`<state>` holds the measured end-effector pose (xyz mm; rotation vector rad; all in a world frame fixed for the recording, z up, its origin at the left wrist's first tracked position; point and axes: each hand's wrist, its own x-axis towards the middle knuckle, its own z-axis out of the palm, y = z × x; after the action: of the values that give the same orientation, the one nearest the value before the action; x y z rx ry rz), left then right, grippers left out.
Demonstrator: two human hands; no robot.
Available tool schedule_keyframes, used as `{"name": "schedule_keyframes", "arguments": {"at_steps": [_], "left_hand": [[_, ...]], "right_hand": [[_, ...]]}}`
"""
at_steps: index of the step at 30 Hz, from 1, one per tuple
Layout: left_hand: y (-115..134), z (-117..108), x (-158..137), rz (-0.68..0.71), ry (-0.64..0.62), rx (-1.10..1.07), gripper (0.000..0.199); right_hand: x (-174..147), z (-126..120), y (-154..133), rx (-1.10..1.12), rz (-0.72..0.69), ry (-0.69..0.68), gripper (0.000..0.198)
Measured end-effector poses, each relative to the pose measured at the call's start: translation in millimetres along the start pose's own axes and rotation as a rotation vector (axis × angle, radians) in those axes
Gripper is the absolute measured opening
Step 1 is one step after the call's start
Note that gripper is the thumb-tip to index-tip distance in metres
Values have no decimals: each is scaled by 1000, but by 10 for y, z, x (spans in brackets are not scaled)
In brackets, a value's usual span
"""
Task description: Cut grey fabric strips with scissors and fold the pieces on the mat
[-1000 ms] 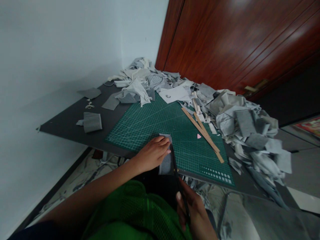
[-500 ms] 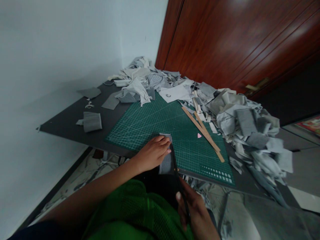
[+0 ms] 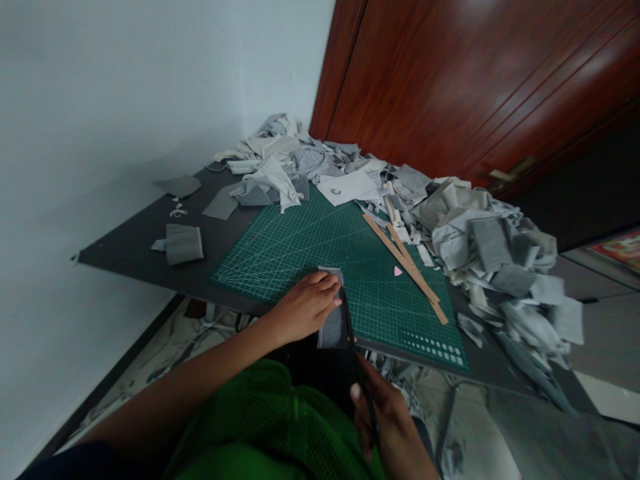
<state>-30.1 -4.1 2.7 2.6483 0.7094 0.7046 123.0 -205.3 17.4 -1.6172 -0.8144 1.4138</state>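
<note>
A narrow grey fabric piece [image 3: 331, 332] lies at the front edge of the green cutting mat [image 3: 300, 240], its near end reaching past the table edge. My left hand [image 3: 311, 301] rests on it, fingers lying flat and pressing it down. My right hand [image 3: 387, 417] is closed around the handles of long dark scissors [image 3: 349, 320]. Their blades run along the fabric's right edge, and the tip is beside my left fingertips. I cannot tell whether any cloth is between the blades.
Two crossed wooden rulers [image 3: 407, 263] and a small pink piece [image 3: 397, 271] lie on the mat's right side. Fabric scraps [image 3: 493, 243] pile up along the back and right. A folded grey piece [image 3: 184, 244] lies on the dark table [image 3: 130, 250] at left.
Hardly anything differs. Both hands, the scissors and the fabric piece keep their places, with only a very slight shift of the view.
</note>
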Motion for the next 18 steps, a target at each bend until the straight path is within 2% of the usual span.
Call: {"name": "schedule_keyframes", "arguments": {"at_steps": [6, 11, 18], "left_hand": [[-1, 4, -1, 5, 0, 10, 31], [5, -5, -4, 0, -8, 9, 30], [-2, 0, -5, -3, 0, 8, 31]], "right_hand": [[-51, 34, 34, -13, 7, 76, 88], [-52, 60, -6, 27, -7, 53, 86], [1, -11, 110, 1, -38, 25, 89]]}}
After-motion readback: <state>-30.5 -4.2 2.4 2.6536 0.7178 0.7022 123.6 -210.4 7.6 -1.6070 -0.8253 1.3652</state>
